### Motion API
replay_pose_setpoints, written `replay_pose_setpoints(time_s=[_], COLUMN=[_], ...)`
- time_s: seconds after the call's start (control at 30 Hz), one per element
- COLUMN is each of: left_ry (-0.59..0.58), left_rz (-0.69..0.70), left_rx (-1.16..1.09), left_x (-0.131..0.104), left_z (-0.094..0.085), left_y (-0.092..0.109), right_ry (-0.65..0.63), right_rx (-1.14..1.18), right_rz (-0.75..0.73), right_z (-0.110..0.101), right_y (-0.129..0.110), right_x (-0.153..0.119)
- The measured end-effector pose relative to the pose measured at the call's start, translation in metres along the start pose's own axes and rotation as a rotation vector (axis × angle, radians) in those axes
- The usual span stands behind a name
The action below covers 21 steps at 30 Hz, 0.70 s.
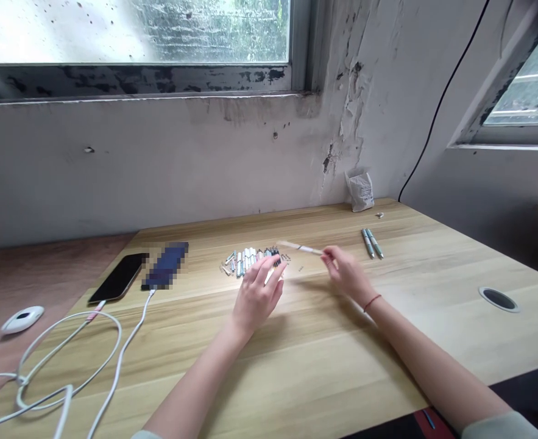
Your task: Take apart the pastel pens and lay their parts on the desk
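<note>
My right hand (pixel 344 271), with a red cord at the wrist, pinches one end of a thin, pale pen part (pixel 306 249). The pen part points left above the table and is blurred by motion, so its exact kind is unclear. My left hand (pixel 258 292) is held over the near side of a group of pen parts (pixel 249 257), fingers apart and slightly bent, with nothing visible in them. White barrels, dark-tipped pieces and small clips or springs make up the group, partly hidden by my left fingers. Two green-and-white pens (pixel 372 244) lie side by side to the right.
A black phone (pixel 119 278) and a blurred-out blue device (pixel 168 265) lie at left on white cables (pixel 121 360). Beyond them is a white oval device (pixel 22 319). A crumpled white packet (pixel 361 190) leans on the wall. A round cable hole (pixel 499 299) is at right.
</note>
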<state>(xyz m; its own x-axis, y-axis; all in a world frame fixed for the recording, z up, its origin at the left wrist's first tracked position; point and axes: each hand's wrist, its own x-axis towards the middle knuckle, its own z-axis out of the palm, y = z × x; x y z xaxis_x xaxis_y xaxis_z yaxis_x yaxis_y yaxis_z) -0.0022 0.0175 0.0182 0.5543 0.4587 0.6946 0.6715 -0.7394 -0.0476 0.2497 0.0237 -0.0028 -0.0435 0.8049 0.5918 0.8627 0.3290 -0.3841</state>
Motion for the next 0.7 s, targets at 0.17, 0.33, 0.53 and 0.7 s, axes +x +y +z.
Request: replay_pose_setpoints(time_s=[0.17, 0.33, 0.53, 0.7], left_ry=[-0.149, -0.292, -0.302, -0.342], left_rz=[-0.032, 0.022, 0.087, 0.077], left_rx=[0.151, 0.136, 0.094, 0.051], left_x=[0.001, -0.002, 0.002, 0.005], left_z=[-0.001, 0.002, -0.004, -0.005], left_y=[0.008, 0.006, 0.011, 0.017], right_ry=[-0.133, -0.259, -0.449, -0.477], right_rx=[0.086, -0.02, 0.059, 0.104], right_rz=[-0.298, -0.343, -0.306, -0.286], right_z=[0.006, 0.003, -0.001, -0.005], right_y=[-0.057, -0.067, -0.068, -0.067], right_x=[-0.01, -0.018, -0.018, -0.015])
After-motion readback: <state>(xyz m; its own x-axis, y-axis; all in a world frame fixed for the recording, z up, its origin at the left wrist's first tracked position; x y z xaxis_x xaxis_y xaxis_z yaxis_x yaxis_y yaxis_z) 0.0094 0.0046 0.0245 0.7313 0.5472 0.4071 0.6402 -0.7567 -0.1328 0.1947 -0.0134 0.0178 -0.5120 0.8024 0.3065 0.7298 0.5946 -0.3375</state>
